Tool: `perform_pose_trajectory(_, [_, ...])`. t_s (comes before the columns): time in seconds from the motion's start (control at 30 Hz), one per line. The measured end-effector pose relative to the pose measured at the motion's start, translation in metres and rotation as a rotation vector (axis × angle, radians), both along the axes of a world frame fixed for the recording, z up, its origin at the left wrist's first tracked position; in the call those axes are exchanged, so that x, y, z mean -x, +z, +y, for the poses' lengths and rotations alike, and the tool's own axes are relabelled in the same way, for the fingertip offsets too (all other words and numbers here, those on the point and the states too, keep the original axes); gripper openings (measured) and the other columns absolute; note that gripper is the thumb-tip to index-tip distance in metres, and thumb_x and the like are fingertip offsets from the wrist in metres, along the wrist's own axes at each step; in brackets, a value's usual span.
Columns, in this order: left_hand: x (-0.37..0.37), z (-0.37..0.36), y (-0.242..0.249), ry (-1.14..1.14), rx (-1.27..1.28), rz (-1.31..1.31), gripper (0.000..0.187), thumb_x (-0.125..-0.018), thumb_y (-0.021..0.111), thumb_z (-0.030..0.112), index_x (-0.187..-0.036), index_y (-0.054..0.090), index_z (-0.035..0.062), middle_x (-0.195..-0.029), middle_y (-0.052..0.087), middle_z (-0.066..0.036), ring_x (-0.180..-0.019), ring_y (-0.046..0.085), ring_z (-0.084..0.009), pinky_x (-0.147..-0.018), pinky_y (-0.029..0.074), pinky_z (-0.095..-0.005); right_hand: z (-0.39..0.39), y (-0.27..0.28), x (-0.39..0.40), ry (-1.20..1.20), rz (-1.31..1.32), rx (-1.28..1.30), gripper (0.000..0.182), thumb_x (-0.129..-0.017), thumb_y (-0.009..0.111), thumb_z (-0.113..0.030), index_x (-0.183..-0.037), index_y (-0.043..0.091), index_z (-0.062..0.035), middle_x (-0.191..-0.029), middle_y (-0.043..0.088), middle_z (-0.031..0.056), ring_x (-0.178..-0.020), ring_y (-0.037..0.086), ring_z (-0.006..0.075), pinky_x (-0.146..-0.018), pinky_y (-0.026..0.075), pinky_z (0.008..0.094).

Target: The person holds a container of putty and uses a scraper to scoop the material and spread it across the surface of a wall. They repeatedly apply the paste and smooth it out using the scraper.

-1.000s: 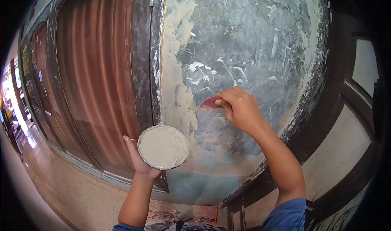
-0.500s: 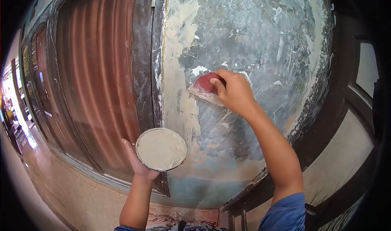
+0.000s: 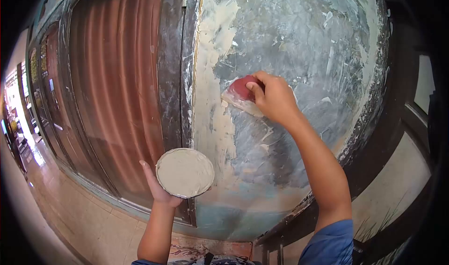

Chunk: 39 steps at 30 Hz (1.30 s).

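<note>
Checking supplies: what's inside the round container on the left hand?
Pale paste spreads across the round container to its rim. It hides the bottom, so its depth cannot be seen.

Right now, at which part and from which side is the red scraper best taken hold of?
Probably pinch the red scraper by its red upper end, coming from the right, as the right hand does, thumb on the near face. Its wide edge, pointing down and left, is smeared with pale paste, so a grip there would likely get messy.

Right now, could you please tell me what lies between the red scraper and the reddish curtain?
The head view shows the beige wall strip and dark frame between the red scraper and reddish curtain.
</note>
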State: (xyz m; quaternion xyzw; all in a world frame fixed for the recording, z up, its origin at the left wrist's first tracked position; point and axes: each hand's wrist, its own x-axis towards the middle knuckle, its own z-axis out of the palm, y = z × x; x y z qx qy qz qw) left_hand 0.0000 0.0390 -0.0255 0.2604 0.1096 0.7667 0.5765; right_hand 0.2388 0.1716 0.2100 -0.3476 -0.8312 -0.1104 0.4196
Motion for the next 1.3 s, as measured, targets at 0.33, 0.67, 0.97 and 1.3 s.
perform_pose_trajectory(0.33, [0.002, -0.003, 0.004, 0.028, 0.03, -0.012, 0.112, -0.088, 0.025, 0.093, -0.147, 0.05, 0.0004, -0.148, 0.054, -0.022, -0.131, 0.056, -0.0417, -0.106, 0.05, -0.0586, 0.0, 0.006, 0.005, -0.036, 0.056, 0.039, 0.018, -0.097, 0.067, -0.025, -0.105, 0.072, -0.0096, -0.09, 0.074, 0.0173, -0.086, 0.069, 0.0423, -0.074, 0.053, 0.051])
perform_pose_trajectory(0.67, [0.006, -0.005, 0.001, 0.019, 0.029, -0.064, 0.11, -0.088, 0.026, 0.093, -0.15, 0.045, 0.0035, -0.151, 0.048, -0.024, -0.13, 0.054, -0.0491, -0.095, 0.052, -0.0725, 0.001, -0.001, 0.004, -0.087, -0.007, 0.038, 0.018, -0.098, 0.066, -0.027, -0.104, 0.072, -0.0104, -0.091, 0.075, 0.0154, -0.089, 0.07, 0.0402, -0.075, 0.054, 0.0509])
perform_pose_trajectory(0.97, [0.008, -0.008, 0.004, 0.007, 0.02, -0.107, 0.111, -0.088, 0.027, 0.093, -0.15, 0.046, 0.0026, -0.15, 0.05, -0.024, -0.13, 0.055, -0.0468, -0.098, 0.052, -0.0688, 0.001, -0.008, 0.007, -0.105, -0.037, -0.073, 0.017, -0.097, 0.068, -0.022, -0.103, 0.073, -0.0062, -0.086, 0.074, 0.0161, -0.08, 0.071, 0.0364, -0.072, 0.053, 0.0447])
perform_pose_trajectory(1.3, [0.011, -0.018, 0.004, 0.045, 0.027, -0.034, 0.109, -0.089, 0.027, 0.092, -0.147, 0.05, 0.0019, -0.149, 0.052, -0.022, -0.131, 0.055, -0.0443, -0.103, 0.051, -0.063, 0.0, -0.006, 0.009, -0.041, 0.035, 0.098, 0.021, -0.097, 0.068, -0.027, -0.107, 0.074, -0.0099, -0.09, 0.074, 0.0181, -0.088, 0.07, 0.0414, -0.077, 0.053, 0.0511])
